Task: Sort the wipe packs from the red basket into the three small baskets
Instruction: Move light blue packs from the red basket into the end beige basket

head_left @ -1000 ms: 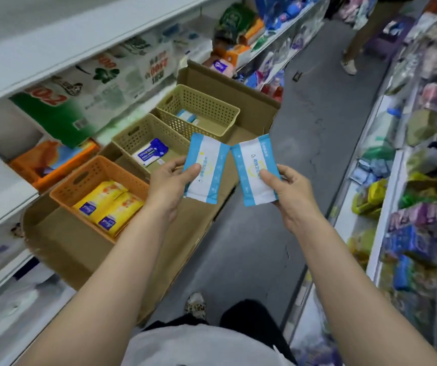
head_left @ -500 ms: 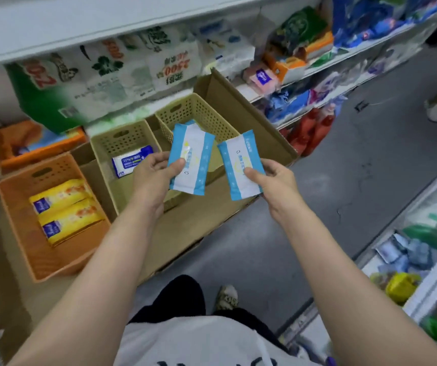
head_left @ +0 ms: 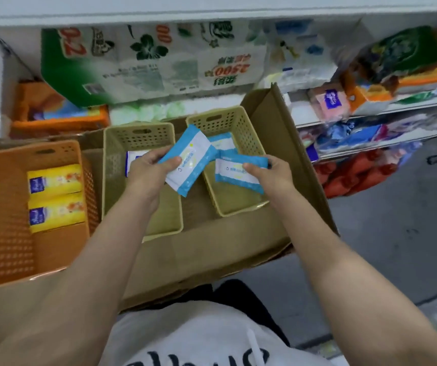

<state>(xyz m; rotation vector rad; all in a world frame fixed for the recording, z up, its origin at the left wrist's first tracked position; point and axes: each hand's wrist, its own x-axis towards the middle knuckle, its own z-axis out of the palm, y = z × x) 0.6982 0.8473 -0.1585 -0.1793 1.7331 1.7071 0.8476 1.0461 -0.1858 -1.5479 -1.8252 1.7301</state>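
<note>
Both arms bare, extended forward and down, forearms converging toward centre of view. Left hand [head_left: 150,167]: palm side down, knuckles up, thumb tip pressed on top of a blue-white wipe pack [head_left: 188,160], fingers curled under it, pinch grip. Right hand [head_left: 269,172]: wrist slightly bent inward, thumb on top of a second blue-white wipe pack [head_left: 238,172], fingers wrapped behind its far edge. Hands near each other, not touching. Left hand sits a bit farther forward than right.
</note>
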